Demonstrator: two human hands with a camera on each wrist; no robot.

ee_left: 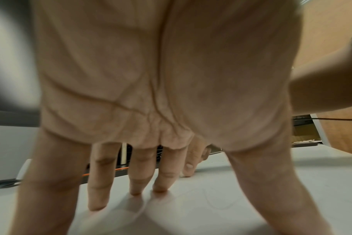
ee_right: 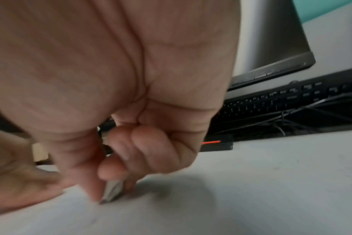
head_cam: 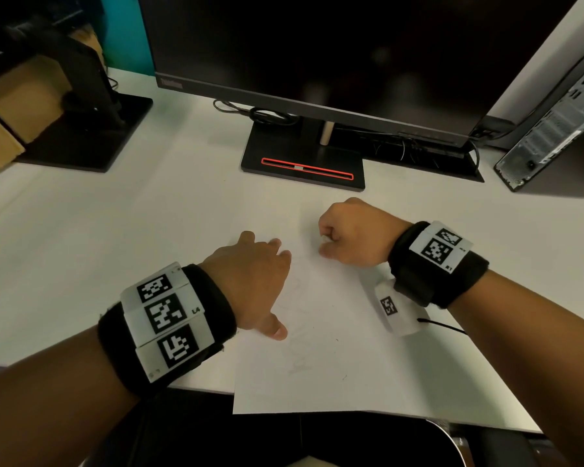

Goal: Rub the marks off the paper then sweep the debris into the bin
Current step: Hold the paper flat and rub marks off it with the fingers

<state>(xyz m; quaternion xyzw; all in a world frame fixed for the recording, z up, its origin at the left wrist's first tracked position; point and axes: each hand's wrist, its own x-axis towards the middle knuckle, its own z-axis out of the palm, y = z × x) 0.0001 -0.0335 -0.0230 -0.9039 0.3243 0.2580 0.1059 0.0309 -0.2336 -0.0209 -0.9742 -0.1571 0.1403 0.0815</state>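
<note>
A white sheet of paper (head_cam: 334,348) with faint pencil scribbles lies on the desk and overhangs the near edge. My left hand (head_cam: 253,281) presses flat on its left part, fingers spread and straight (ee_left: 98,190). My right hand (head_cam: 348,234) is curled near the sheet's far edge. In the right wrist view its thumb and fingers pinch a small grey eraser (ee_right: 112,191), whose tip touches the paper (ee_right: 211,214). The eraser is hidden in the head view. A few dark specks lie on the sheet's right part (head_cam: 338,340).
A monitor (head_cam: 317,45) on a black stand (head_cam: 304,163) is right behind the paper, with cables and a keyboard (ee_right: 271,101) beneath it. A computer tower (head_cam: 553,123) stands at the far right, a second stand (head_cam: 91,129) at the far left. A pale rim (head_cam: 449,436) shows below the desk edge.
</note>
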